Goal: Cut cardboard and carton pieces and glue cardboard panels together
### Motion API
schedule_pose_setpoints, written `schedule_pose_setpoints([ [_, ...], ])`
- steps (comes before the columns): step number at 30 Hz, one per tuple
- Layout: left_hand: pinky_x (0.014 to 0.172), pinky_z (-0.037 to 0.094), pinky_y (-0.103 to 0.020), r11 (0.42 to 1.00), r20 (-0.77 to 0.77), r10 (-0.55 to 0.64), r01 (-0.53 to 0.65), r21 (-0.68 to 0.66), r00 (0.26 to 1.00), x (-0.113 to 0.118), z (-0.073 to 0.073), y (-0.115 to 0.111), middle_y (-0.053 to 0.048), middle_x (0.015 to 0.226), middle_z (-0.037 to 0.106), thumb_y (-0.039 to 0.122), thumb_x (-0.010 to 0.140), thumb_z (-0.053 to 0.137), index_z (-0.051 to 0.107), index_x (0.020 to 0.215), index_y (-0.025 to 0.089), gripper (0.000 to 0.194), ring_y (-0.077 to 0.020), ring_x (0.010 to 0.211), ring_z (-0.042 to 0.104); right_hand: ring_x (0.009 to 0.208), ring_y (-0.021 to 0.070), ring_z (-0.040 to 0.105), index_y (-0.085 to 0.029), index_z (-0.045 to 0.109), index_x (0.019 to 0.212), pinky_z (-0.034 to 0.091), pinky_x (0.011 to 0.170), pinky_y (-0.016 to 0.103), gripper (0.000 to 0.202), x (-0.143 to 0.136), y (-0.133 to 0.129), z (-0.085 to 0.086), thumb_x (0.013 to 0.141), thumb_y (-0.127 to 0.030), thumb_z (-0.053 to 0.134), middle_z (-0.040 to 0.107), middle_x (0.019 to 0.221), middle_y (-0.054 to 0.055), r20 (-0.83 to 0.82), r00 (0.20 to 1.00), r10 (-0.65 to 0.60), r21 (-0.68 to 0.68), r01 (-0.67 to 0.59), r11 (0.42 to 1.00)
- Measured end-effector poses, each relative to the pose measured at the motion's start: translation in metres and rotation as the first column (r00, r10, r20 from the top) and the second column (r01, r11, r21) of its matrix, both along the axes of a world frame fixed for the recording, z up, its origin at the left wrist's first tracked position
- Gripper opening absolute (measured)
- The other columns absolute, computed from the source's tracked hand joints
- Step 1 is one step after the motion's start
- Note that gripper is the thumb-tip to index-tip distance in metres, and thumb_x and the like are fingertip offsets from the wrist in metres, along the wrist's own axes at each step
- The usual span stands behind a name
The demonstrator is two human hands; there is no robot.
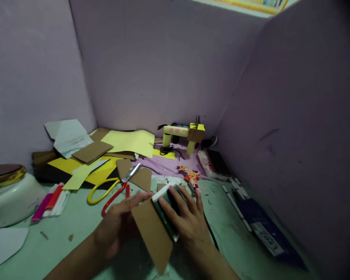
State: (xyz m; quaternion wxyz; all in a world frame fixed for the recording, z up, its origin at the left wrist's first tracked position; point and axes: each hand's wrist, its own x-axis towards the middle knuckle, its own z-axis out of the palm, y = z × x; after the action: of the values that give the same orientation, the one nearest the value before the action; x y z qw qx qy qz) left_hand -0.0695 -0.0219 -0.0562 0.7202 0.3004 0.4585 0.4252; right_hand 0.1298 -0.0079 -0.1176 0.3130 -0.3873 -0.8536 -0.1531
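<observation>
"Starting with the left hand (113, 225), how is it posed?"

"Its forearm slants up and inward from the lower left. The wrist is bent a little, and the fingers point right, to the upper left edge of a brown cardboard piece (151, 233). Some of them are hidden, so I can't tell whether they grip it or only brace it."

"And the right hand (189, 221)?"

"That forearm comes in from the lower right. The back of the hand faces up, fingers stretched forward and slightly parted, holding a dark green object (167, 223) with white edges from above. The thumb is out of sight."

"Where are those two things?"

"Between the hands, near the front of the counter (81, 241). The cardboard is tilted, its lower corner pointing toward the person, and the green object lies along its right edge."

"Anything close by?"

"Scissors (124, 179) with one yellow and one red handle, just beyond the left hand, blades part open."
</observation>
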Motion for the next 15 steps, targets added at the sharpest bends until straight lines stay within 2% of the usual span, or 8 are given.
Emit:
schedule_pose_setpoints([
  [2, 0.075, 0.050, -0.036, 0.993, 0.147, -0.096, 0.105, -0.052, 0.984, 0.000, -0.003, -0.002, -0.011, 0.090, 0.072, 0.031, 0.062, 0.066, 0.061, 0.110, 0.014, 0.051, -0.0272, 0.085, 0.066, 0.124, 0.0350, 0.041, -0.029, 0.049, 0.130, 0.015, 0.105, 0.064, 0.050, -0.008, -0.003, -0.003, 0.081, -0.030, 0.059, 0.052, 0.134, 0.014, 0.017, 1.000, -0.023, -0.033, 0.024, 0.999],
  [5, 0.069, 0.049, -0.032, 0.975, 0.101, -0.219, 0.222, -0.019, 0.970, -0.012, -0.009, 0.004, -0.009, 0.087, 0.072, 0.011, 0.049, 0.061, 0.060, 0.116, 0.014, 0.066, -0.0256, 0.079, 0.066, 0.124, 0.0394, 0.040, -0.022, 0.045, 0.134, 0.032, 0.098, 0.062, 0.064, -0.012, -0.008, -0.009, 0.072, -0.020, 0.063, 0.043, 0.139, 0.022, 0.007, 1.000, 0.028, -0.228, -0.025, 0.973],
  [6, 0.064, 0.048, -0.029, 0.969, 0.038, -0.245, 0.246, -0.012, 0.969, -0.016, -0.011, 0.007, -0.007, 0.085, 0.072, 0.007, 0.047, 0.058, 0.060, 0.117, 0.015, 0.071, -0.0234, 0.075, 0.066, 0.127, 0.0394, 0.038, -0.018, 0.042, 0.136, 0.036, 0.098, 0.059, 0.071, -0.011, -0.010, -0.009, 0.068, -0.014, 0.063, 0.038, 0.142, 0.023, -0.017, 0.997, 0.072, -0.322, -0.073, 0.944],
  [8, 0.054, 0.043, -0.022, 0.957, -0.113, -0.289, 0.290, -0.013, 0.951, -0.024, -0.012, 0.012, -0.002, 0.078, 0.071, 0.004, 0.045, 0.052, 0.060, 0.119, 0.017, 0.076, -0.0186, 0.069, 0.064, 0.133, 0.0345, 0.032, -0.014, 0.034, 0.140, 0.035, 0.103, 0.052, 0.081, -0.006, -0.014, -0.004, 0.063, -0.007, 0.056, 0.030, 0.147, 0.022, -0.137, 0.977, 0.165, -0.492, -0.211, 0.845],
  [10, 0.047, 0.038, -0.018, 0.937, -0.222, -0.345, 0.349, -0.020, 0.912, -0.028, -0.011, 0.015, 0.000, 0.075, 0.070, 0.005, 0.045, 0.049, 0.061, 0.119, 0.017, 0.076, -0.0166, 0.066, 0.063, 0.136, 0.0267, 0.029, -0.017, 0.026, 0.143, 0.031, 0.107, 0.047, 0.081, 0.000, -0.018, 0.004, 0.067, -0.005, 0.049, 0.028, 0.150, 0.016, -0.328, 0.927, 0.184, -0.592, -0.353, 0.725],
  [12, 0.047, 0.039, -0.019, 0.916, -0.278, -0.388, 0.401, -0.010, 0.879, -0.030, -0.010, 0.016, 0.000, 0.080, 0.071, 0.006, 0.045, 0.047, 0.062, 0.117, 0.019, 0.075, -0.0176, 0.068, 0.063, 0.134, 0.0250, 0.034, -0.021, 0.027, 0.143, 0.032, 0.106, 0.046, 0.072, 0.005, -0.020, 0.014, 0.075, -0.013, 0.049, 0.035, 0.147, 0.012, -0.514, 0.852, 0.098, -0.633, -0.453, 0.628],
  [15, 0.052, 0.045, -0.024, 0.887, -0.426, -0.397, 0.459, 0.050, 0.813, -0.032, -0.009, 0.017, -0.002, 0.086, 0.071, 0.010, 0.047, 0.045, 0.063, 0.117, 0.021, 0.073, -0.0205, 0.073, 0.065, 0.121, 0.0290, 0.051, -0.021, 0.049, 0.131, 0.038, 0.100, 0.046, 0.052, 0.007, -0.015, 0.022, 0.081, -0.034, 0.053, 0.056, 0.131, 0.012, -0.687, 0.707, -0.168, -0.653, -0.499, 0.569],
])
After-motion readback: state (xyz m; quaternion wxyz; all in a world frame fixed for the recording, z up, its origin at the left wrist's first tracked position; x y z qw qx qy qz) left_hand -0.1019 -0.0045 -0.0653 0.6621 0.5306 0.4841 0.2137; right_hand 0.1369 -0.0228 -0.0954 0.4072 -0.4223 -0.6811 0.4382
